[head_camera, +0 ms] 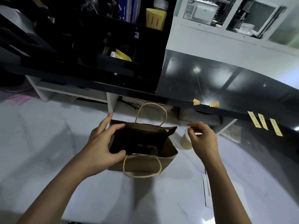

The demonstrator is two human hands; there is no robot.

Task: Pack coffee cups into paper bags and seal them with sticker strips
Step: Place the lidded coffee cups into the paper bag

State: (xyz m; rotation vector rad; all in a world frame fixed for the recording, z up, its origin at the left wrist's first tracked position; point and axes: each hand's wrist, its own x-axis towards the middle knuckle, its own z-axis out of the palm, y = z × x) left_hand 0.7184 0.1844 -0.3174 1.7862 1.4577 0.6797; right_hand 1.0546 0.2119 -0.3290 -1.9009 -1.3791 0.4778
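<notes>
A brown paper bag (pixel 145 164) with twine handles stands open on the white counter (pixel 48 143). My left hand (pixel 103 143) holds the bag's left rim, thumb on the near edge and fingers on the far edge, spreading the mouth. A paper coffee cup (pixel 186 143) with a white lid stands just right of the bag. My right hand (pixel 203 139) is over the cup, fingers curled down around its lid. Three yellow sticker strips (pixel 265 124) hang from the edge of the black upper counter at the right. The bag's inside is dark.
Two short yellow sticker pieces (pixel 205 102) sit on the black counter's (pixel 226 81) edge. A black organiser (pixel 113 46) with yellow packets stands at the back left. A flat white sheet (pixel 207 189) lies on the counter under my right forearm.
</notes>
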